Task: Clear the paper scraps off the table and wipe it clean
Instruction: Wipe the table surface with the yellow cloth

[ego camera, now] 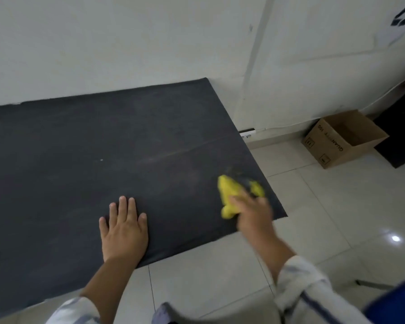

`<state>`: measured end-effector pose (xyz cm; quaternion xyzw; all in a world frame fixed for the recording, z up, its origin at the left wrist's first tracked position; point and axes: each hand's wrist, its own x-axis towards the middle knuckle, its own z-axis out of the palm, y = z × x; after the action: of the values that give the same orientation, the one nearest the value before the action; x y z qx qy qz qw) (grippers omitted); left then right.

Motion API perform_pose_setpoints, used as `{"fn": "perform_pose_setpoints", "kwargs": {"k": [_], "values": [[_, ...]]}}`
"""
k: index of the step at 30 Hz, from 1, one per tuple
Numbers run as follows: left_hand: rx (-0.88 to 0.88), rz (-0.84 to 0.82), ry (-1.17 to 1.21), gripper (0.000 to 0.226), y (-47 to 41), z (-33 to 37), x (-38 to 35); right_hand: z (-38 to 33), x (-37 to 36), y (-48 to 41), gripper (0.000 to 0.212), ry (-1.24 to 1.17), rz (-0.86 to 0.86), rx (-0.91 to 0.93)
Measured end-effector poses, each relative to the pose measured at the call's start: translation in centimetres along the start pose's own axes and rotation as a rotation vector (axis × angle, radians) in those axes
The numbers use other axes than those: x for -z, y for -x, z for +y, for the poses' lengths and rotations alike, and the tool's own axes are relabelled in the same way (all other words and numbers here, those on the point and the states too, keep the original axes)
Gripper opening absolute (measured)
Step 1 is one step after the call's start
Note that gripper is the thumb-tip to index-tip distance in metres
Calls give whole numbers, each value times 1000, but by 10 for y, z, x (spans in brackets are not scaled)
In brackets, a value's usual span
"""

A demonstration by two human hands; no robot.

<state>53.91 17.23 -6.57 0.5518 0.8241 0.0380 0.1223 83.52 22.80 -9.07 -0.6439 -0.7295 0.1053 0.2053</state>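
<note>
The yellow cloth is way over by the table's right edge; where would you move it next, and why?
Probably sweep the yellow cloth, gripped in the right hand, leftward across the black table. It sits by the right edge, while a tiny white speck and faint smears remain mid-table. The left hand lies flat, steadying.

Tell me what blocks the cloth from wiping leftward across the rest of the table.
Only the left hand, pressed flat on the table left of the cloth. One tiny white speck lies farther back.
</note>
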Motion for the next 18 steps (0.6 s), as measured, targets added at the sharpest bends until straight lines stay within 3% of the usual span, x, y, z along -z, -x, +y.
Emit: {"fn": "perform_pose_setpoints", "kwargs": {"k": [2, 5, 8, 11, 12, 16, 18], "values": [[7, 14, -11, 57, -2, 1, -3, 32, 30, -16, 37, 3, 58, -180], [4, 6, -24, 57, -2, 1, -6, -12, 38, -13, 45, -93, 31, -213], [21, -8, -6, 56, 5, -2, -5, -87, 8, 33, 31, -148, -44, 89], [47, -4, 15, 56, 27, -7, -6, -103, 5, 72, 40, -133, -250, 414], [51, -3, 7, 56, 36, -10, -7, -85, 10, 67, 40, -150, -234, 371], [78, -28, -30, 57, 67, -18, -6, 5, 37, 11, 47, -118, -112, -133], [97, -36, -1, 56, 71, -16, -5, 4, 41, -5, 53, -75, -85, -186]]}}
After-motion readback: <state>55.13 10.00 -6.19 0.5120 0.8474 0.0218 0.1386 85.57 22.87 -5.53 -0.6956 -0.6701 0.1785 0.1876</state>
